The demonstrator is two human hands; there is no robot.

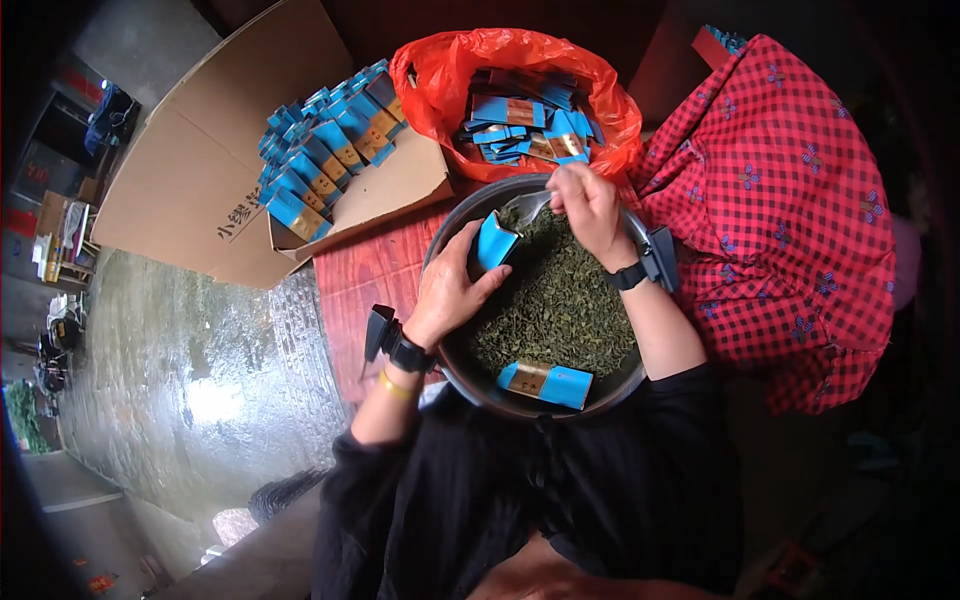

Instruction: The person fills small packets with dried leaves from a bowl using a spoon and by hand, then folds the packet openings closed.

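The blue packet (494, 246) is best kept tilted over the basin (462, 375), upper end near the spoon (532, 207), so stray dried leaves (555, 305) drop back. It looks slim, bright and stiff, with a pale edge. The left hand (450, 287) clasps it; the right hand (592, 215) grips the spoon.

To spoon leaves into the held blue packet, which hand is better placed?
Probably the right hand: it holds the spoon near the open end of the blue packet, which occupies the left hand.
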